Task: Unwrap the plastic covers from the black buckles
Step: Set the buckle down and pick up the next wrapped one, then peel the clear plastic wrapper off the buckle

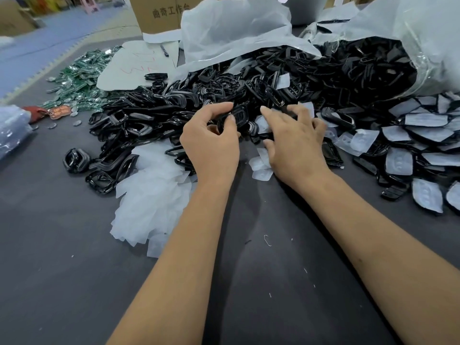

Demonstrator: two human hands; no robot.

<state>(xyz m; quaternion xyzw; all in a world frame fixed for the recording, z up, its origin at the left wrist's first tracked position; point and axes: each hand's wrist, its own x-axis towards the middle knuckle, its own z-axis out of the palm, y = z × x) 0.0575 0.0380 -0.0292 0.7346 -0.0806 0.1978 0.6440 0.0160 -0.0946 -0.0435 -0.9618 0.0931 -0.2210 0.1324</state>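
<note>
The cardboard box (159, 16) is cut off above, its print perhaps blurred.

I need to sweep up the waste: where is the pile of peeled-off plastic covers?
In the head view, the pile of plastic covers lies on the grey table, left of the left hand, just below the heap of black buckles.

Even, soft overhead light, moderately bright. My forearms throw faint diffuse shadows on grey table (74, 282) between them. Small glints on black buckles (154, 113); white glare on clear bag (423, 33) at table's far right corner. Wide-angle bend at frame edges. Far background soft, slightly blurred; my fingertips a little smeared.
</note>
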